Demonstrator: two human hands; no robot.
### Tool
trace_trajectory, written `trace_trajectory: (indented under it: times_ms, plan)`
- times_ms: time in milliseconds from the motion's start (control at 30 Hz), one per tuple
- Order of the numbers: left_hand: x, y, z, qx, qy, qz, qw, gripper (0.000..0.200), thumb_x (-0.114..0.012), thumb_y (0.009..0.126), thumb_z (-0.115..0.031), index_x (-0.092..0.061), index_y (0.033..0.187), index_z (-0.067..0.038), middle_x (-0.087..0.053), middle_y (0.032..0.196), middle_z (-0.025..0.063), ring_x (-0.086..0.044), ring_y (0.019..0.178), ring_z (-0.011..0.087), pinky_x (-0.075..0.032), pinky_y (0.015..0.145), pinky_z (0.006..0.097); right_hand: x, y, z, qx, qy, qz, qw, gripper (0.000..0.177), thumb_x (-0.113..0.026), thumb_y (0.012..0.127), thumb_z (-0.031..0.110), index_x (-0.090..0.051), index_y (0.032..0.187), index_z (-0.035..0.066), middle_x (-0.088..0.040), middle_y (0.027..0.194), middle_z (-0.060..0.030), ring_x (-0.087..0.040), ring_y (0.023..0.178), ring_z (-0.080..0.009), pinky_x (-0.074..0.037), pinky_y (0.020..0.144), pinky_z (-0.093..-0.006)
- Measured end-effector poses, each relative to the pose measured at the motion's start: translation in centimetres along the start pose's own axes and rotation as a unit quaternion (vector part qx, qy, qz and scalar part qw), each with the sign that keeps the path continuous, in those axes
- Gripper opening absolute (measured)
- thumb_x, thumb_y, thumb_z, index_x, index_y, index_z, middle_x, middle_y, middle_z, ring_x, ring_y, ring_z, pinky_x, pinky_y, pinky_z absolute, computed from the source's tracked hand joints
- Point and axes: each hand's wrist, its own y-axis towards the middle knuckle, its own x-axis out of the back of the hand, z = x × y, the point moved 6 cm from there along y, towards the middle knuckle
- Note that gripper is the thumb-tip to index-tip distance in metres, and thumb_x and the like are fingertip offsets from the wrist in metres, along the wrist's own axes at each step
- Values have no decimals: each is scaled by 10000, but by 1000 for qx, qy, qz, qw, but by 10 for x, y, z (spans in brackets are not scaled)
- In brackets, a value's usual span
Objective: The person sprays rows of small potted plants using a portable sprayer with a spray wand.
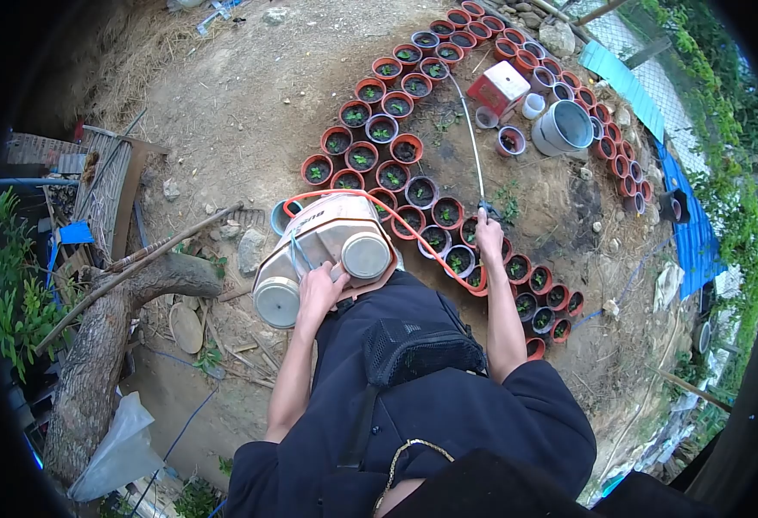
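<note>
A backpack-type sprayer tank (336, 216), dirty white with two round grey caps, tilts against my front at the left. My left hand (318, 292) is closed between the caps, at the end of a thin blue cord (300, 250); its fingertips are partly hidden. In my right hand (488, 235) is the dark handle of a spray wand (472, 129), its thin pale tube reaching forward over the pots. An orange hose (409, 226) loops from the tank towards my right side. Rows of potted seedlings (394, 176) stand beneath and beyond the wand.
A metal bucket (562, 128), a red and white box (498, 88) and a small white cup (533, 106) stand among the pots. More pots line the right side, near blue sheeting (688, 216). At left are a tree trunk (94, 371) and a long stick (137, 278).
</note>
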Motion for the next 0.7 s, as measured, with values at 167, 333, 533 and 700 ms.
trace_trajectory:
  times_ms: [167, 333, 533, 700]
  plan:
    - [-1, 0, 1, 5, 2, 3, 1000, 452, -706, 867, -401, -630, 1020, 18, -682, 920, 314, -656, 961, 471, -512, 852, 530, 5, -9, 4, -48, -8, 35, 998, 656, -457, 1013, 522, -688, 924, -85, -693, 797, -286, -709, 804, -407, -517, 740, -493]
    - [2, -3, -1, -7, 13, -16, 1000, 405, -710, 864, -361, -633, 1004, 11, -700, 856, 263, -681, 901, 431, -521, 826, 508, 8, -17, 2, -58, 4, 44, 997, 672, -453, 1019, 526, -675, 880, -92, -682, 732, -262, -698, 684, -368, -509, 655, -479]
    - [-2, -1, 1, -8, 19, -17, 1000, 409, -715, 859, -367, -638, 1007, 6, -701, 856, 260, -682, 900, 429, -524, 827, 505, 13, -31, 5, -32, 22, 34, 999, 653, -494, 1016, 539, -610, 740, -42, -590, 579, -94, -563, 466, -177, -421, 457, -366]
    - [-1, -1, -1, -6, 18, -13, 1000, 409, -713, 857, -367, -642, 1009, 6, -703, 877, 264, -680, 913, 431, -523, 835, 506, 24, -48, 14, -40, -6, 21, 999, 662, -490, 1013, 544, -625, 770, -56, -633, 636, -145, -616, 558, -232, -468, 558, -406]
